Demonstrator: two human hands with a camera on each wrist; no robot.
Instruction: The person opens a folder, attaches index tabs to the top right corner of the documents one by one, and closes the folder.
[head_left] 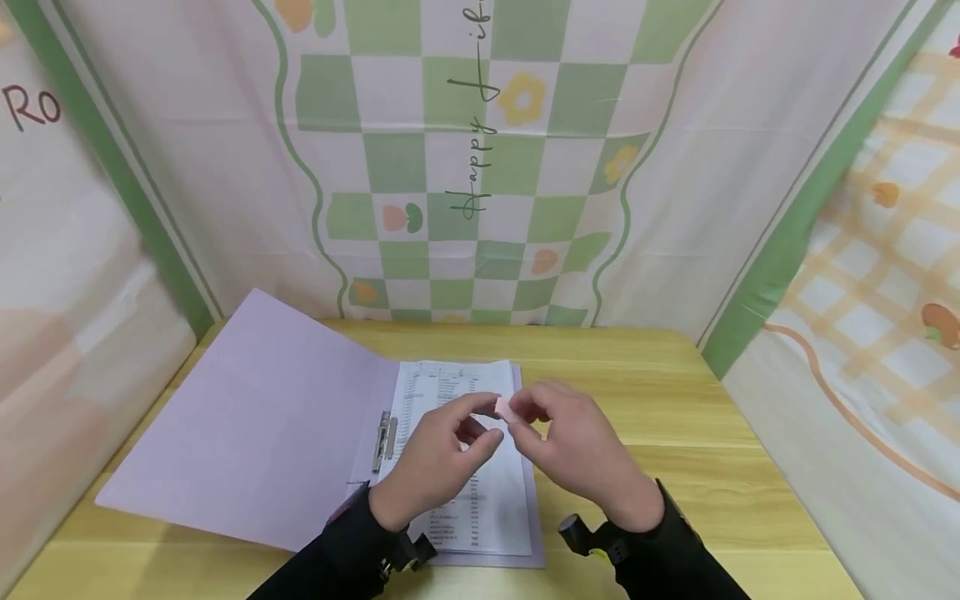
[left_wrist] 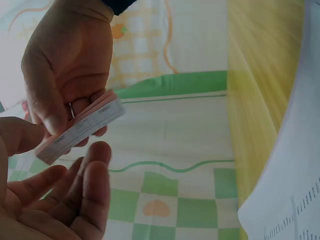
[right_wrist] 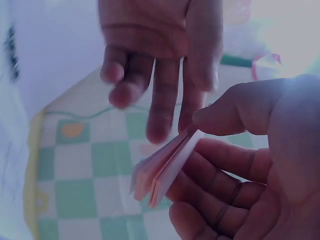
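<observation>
A small pad of pink sticky notes (head_left: 505,409) with a pale printed backing (left_wrist: 85,129) is pinched between the thumb and fingers of my right hand (head_left: 581,437). In the right wrist view, the pad's pink layers (right_wrist: 167,167) are slightly fanned apart. Close to the pad is my left hand (head_left: 438,454), its fingers spread and relaxed; whether the index fingertip touches the pad I cannot tell. Both hands hover over a stack of printed sheets (head_left: 480,508), which lies in an opened lilac folder (head_left: 277,425).
A metal clip (head_left: 385,442) sits along the folder's spine, at the left edge of the sheets. The folder's cover leans out to the left over the wooden table (head_left: 660,383). Patterned fabric curtains (head_left: 450,275) hang behind the table and at both sides.
</observation>
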